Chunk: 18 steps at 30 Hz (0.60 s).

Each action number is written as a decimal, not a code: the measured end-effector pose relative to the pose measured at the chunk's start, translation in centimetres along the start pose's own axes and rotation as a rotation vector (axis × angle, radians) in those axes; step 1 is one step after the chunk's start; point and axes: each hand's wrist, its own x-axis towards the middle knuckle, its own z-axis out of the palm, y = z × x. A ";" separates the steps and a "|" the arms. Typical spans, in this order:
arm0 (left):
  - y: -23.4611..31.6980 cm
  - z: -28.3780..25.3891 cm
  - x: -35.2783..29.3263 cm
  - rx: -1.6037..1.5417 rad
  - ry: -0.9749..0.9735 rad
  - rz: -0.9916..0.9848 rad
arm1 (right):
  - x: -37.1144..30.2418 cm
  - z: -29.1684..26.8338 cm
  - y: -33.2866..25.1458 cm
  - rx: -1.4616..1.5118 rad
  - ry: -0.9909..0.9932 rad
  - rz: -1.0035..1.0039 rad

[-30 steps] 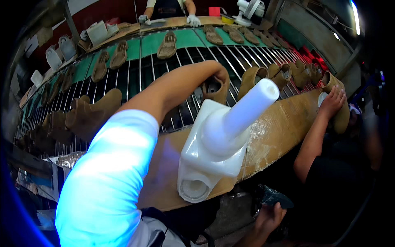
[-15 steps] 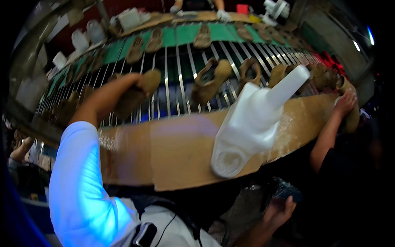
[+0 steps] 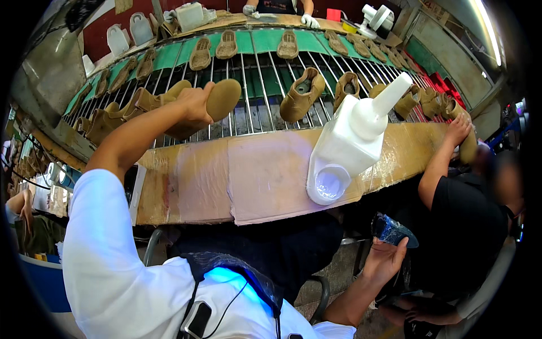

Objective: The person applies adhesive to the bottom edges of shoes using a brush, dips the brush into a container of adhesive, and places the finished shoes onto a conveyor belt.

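My left hand (image 3: 199,105) is stretched over the slatted conveyor, fingers closed around a tan shoe (image 3: 224,100) whose rounded end points right. In my right hand (image 3: 384,259), low beside my body, is a dark blue wedge-shaped block (image 3: 394,232) with a rough, shiny surface; its exact kind is unclear. A white plastic jug (image 3: 353,144) with a long spout leans on the cardboard ledge between the hands. Its round cup-like end (image 3: 329,183), nearest me, holds something pale and wet. Another tan shoe (image 3: 302,97) rests on the slats, right of the held one.
Metal conveyor slats (image 3: 247,101) run across, with several shoes along them and soles (image 3: 287,45) on a green strip (image 3: 268,40) behind. Cardboard (image 3: 265,181) covers the near ledge. A co-worker in black (image 3: 468,217) handles a shoe at right; gloved hands (image 3: 309,21) show across.
The view has tilted, so the conveyor and jug appear higher. My left hand has shifted slightly right with the shoe. My right hand still holds the blue block.
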 end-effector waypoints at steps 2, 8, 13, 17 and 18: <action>1.5 -3.0 -2.3 -0.155 0.198 -0.008 | -0.3 1.6 -0.5 0.066 0.017 0.011; 4.3 -7.2 -8.3 -0.559 0.675 0.024 | 1.0 2.2 1.5 0.102 -0.012 0.002; 5.7 -7.3 -11.6 -0.759 0.663 0.211 | 0.1 6.1 1.8 -0.118 -0.059 -0.089; 11.9 -4.2 -13.0 -0.811 0.601 0.433 | 0.0 5.9 3.5 -0.528 0.064 -0.136; 12.8 -3.0 -13.3 -0.876 0.488 0.385 | 0.1 6.1 3.8 -0.564 0.014 -0.174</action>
